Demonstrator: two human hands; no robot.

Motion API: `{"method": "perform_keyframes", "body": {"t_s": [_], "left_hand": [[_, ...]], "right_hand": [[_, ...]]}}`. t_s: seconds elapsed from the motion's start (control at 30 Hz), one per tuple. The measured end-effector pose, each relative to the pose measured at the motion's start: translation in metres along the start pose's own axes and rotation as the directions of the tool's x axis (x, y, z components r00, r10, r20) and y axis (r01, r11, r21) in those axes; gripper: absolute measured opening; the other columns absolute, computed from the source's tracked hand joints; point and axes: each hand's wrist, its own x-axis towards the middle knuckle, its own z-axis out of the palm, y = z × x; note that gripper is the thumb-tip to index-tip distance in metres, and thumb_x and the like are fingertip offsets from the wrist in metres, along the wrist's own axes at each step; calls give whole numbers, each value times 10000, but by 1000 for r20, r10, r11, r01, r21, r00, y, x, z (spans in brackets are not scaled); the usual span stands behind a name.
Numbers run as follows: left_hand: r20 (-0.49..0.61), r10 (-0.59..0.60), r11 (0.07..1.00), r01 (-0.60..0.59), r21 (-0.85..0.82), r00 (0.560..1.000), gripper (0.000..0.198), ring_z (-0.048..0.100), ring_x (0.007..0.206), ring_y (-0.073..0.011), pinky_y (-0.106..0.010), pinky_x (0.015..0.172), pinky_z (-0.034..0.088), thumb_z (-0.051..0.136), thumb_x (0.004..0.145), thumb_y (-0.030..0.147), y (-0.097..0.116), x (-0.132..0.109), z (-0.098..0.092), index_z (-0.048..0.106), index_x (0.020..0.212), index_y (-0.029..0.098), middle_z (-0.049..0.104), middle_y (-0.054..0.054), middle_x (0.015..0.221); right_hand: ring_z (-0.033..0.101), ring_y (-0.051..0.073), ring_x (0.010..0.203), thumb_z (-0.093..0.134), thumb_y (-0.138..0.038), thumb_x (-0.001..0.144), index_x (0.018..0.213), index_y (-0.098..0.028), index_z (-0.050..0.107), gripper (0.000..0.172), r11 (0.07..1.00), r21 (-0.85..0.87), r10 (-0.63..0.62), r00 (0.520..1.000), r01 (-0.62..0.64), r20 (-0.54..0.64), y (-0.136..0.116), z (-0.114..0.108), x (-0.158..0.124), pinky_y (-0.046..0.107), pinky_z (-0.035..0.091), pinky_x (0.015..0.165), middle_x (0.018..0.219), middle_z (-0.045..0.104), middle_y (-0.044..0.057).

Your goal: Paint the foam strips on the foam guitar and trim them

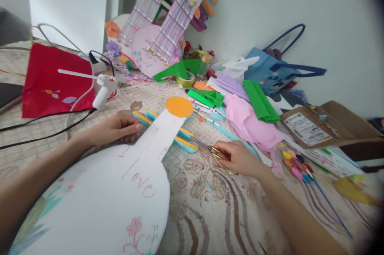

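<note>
A white guitar-shaped cutout (120, 191) lies in front of me, marked "I love" and decorated with drawn flowers. An orange paper circle (179, 106) tops its neck, and blue-and-orange strips (185, 143) stick out on both sides like tuning pegs. My right hand (237, 157) grips gold-handled scissors (217, 153), their blades pointing left toward the strips. My left hand (121, 127) rests beside the neck at the left-hand strips, fingers curled; whatever may be between them is hidden.
A white glue gun (104, 89) with its cord stands by a red bag (57, 81) on the left. Decorated paper guitars (165, 27) lean at the back. Pink paper (249, 121), green paper (261, 101), a blue bag (270, 71) and a cardboard box (318, 123) crowd the right.
</note>
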Motion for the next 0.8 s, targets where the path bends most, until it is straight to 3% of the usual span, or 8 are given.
{"method": "perform_keyframes", "body": {"t_s": [0.3, 0.47, 0.6, 0.8], "left_hand": [[47, 133, 990, -134, 34, 990, 418, 438, 474, -86, -191, 440, 359, 493, 857, 521, -27, 11, -5, 562, 665, 157, 548, 9, 572], [39, 143, 990, -143, 15, 989, 424, 441, 472, -87, -187, 425, 354, 505, 853, 531, -26, 10, -4, 573, 672, 154, 534, 10, 566], [28, 151, 989, -151, -1, 988, 428, 420, 468, -78, -179, 418, 333, 515, 851, 528, -23, 9, -2, 573, 660, 149, 522, 15, 560], [9, 157, 988, -157, 4, 988, 424, 436, 496, -81, -179, 446, 351, 517, 856, 517, -22, 6, -1, 578, 667, 142, 524, 12, 571]], "right_hand": [[393, 107, 526, 594, -404, 808, 743, -221, 424, 258, 994, 106, 30, 998, -23, -60, 1, 1, -12, 240, 272, 544, 578, 403, -68], [393, 109, 536, 597, -398, 808, 719, -221, 400, 279, 994, 76, 89, 993, -83, -74, -3, 1, -14, 242, 274, 547, 581, 400, -66], [401, 108, 538, 591, -341, 812, 743, -211, 462, 195, 990, 36, 141, 988, -139, -64, -6, 4, -14, 241, 279, 548, 575, 417, -65], [406, 101, 521, 581, -344, 819, 759, -201, 513, 169, 992, 56, 115, 993, -115, 1, -6, 6, -15, 238, 283, 537, 554, 429, -69]]}}
